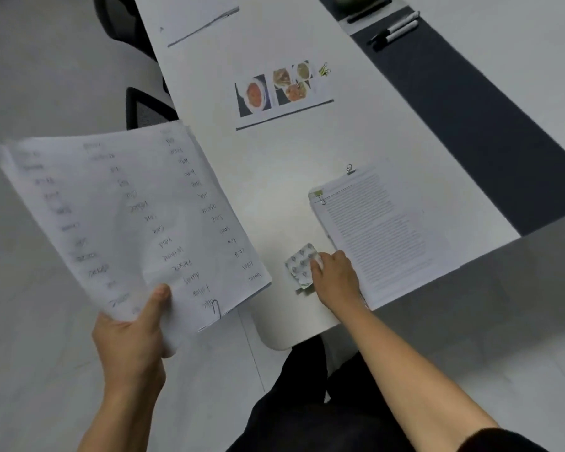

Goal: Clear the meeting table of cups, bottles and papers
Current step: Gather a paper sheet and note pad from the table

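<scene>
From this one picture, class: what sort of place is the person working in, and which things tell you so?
Probably an office meeting room: a long white table with clipped papers lying on it, marker pens further along, and a dark office chair at its side.

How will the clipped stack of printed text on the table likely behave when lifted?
The printed stack looks floppy: thin sheets, like the handwritten sheaf bowing in the left hand. The binder clip at its top corner should probably keep the pages together. It likely weighs little, so one hand should do.
</scene>
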